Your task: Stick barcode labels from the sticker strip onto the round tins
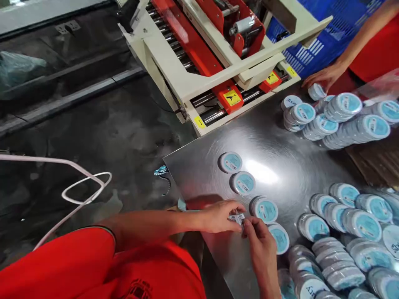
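My left hand (218, 216) and my right hand (260, 249) pinch a small white-and-blue label (237, 218) between their fingertips, above a brushed steel table (199, 174). Close beside them, a row of round blue-topped discs with barcode stickers lies flat, the nearest disc (265, 209) almost touching my right hand. Stacks of the same discs (361, 224) lie on their sides to the right. At the far side, a co-worker's hand (324, 77) rests on a single disc (317, 91).
A cream and red carton taping machine (199, 54) stands beyond the table's far edge, with a blue plastic crate (314, 37) behind it. A loop of white cable (84, 187) and a blue label scrap (161, 170) lie left of the table, above a dark floor.
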